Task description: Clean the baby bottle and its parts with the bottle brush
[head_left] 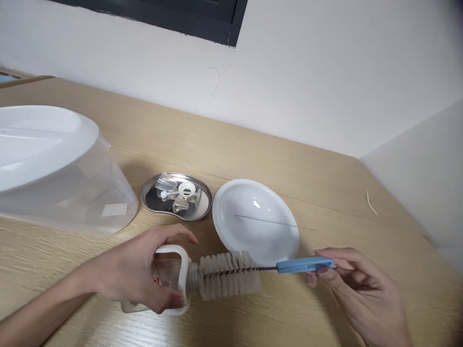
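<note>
My left hand [141,277] is wrapped round a clear baby bottle [167,270] with a white handle frame [184,279], tilted on its side with its mouth to the right. A bottle brush [231,277] with pale bristles lines up with the mouth, the near end of its bristles at the neck; how far it reaches inside is hidden. The fingers and thumb of my right hand [356,284] pinch the end of its blue handle [304,264]. Just beyond the brush stands a white bowl [255,217] with a thin long wire or straw across it.
A kidney-shaped metal tray [144,200] holds several small clear and white bottle parts. At the left stands a large translucent container [108,193] with a white lid [79,140]. A thin pale strip [371,202] lies at the right, near the wall [307,86].
</note>
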The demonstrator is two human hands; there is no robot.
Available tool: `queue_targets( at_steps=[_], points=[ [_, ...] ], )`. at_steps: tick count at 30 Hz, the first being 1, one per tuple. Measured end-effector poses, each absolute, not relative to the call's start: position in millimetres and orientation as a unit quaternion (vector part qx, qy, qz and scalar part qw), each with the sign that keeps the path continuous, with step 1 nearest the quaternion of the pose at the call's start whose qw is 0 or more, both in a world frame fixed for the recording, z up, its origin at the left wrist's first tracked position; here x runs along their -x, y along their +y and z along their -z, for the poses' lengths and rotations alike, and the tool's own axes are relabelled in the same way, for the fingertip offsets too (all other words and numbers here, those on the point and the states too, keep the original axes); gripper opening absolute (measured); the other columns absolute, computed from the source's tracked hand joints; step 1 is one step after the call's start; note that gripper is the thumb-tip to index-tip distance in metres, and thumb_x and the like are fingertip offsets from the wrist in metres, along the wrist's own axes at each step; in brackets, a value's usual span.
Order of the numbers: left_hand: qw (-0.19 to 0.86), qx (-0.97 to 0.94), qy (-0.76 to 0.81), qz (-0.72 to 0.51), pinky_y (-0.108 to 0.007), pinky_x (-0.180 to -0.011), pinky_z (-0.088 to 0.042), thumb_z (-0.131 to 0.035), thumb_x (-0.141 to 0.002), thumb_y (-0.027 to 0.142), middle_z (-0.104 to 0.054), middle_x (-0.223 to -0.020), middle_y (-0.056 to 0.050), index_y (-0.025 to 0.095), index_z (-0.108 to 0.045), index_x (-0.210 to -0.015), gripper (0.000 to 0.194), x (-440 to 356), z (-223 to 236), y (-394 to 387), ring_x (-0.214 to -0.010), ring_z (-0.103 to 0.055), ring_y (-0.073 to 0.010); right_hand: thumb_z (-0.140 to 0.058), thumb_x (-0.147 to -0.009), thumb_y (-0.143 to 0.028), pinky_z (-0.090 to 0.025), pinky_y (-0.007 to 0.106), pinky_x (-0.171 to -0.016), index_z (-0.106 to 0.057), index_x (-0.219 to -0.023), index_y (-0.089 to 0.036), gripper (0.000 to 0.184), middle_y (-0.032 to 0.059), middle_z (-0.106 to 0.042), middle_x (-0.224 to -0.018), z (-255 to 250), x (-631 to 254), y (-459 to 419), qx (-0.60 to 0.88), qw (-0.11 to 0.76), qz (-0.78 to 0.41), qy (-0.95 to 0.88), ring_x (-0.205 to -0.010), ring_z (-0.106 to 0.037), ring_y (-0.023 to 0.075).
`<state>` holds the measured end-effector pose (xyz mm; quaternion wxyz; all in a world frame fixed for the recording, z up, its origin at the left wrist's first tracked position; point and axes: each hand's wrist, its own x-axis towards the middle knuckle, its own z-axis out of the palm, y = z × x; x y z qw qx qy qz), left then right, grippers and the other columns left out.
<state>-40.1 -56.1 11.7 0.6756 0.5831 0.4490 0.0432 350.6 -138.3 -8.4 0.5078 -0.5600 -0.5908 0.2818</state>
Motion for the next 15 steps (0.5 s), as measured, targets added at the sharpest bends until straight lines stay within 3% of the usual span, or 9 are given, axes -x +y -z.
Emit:
queue_targets(
  at_steps=[7, 12, 15],
  points=[
    [0.652, -0.620, 0.431, -0.066, -0.026, -0.064, -0.055, -0.084, -0.064, 0.023, -0.056, -0.142, -0.006, 0.034, -0.053, -0.131, 0.074, 38.6, -17.2, -60.3, -0.076, -0.066, -0.0131, -0.077, -0.088, -0.031, -0.056, 0.023, -0.048, -0.078, -0.100, -0.026, 0.013, 0.0013, -0.071, -0.062, 13.4, -350.8, -138.2, 0.558, 0.501, -0.316, -0.582, -0.051, -0.067, 0.0159],
    [0.669, -0.597, 0.437, -0.063, -0.022, -0.053, -0.050, -0.083, -0.067, 0.026, -0.059, -0.135, -0.008, 0.033, -0.048, -0.135, 0.077, 39.9, -15.3, -60.5, -0.072, -0.064, -0.0123, -0.075, -0.089, -0.039, -0.054, 0.024, -0.048, -0.076, -0.092, -0.023, 0.017, 0.0025, -0.069, -0.059, 14.4, -352.5, -137.7, 0.569, 0.476, -0.333, -0.582, -0.050, -0.065, 0.0165],
    [0.679, -0.589, 0.434, -0.069, -0.020, -0.050, -0.047, -0.084, -0.067, 0.027, -0.056, -0.140, -0.008, 0.033, -0.050, -0.133, 0.075, 40.4, -14.1, -60.0, -0.071, -0.063, -0.0110, -0.073, -0.090, -0.045, -0.051, 0.022, -0.045, -0.073, -0.085, -0.022, 0.023, 0.0020, -0.067, -0.054, 10.4, -351.6, -136.4, 0.568, 0.460, -0.324, -0.600, -0.046, -0.064, 0.0160]
  ],
)
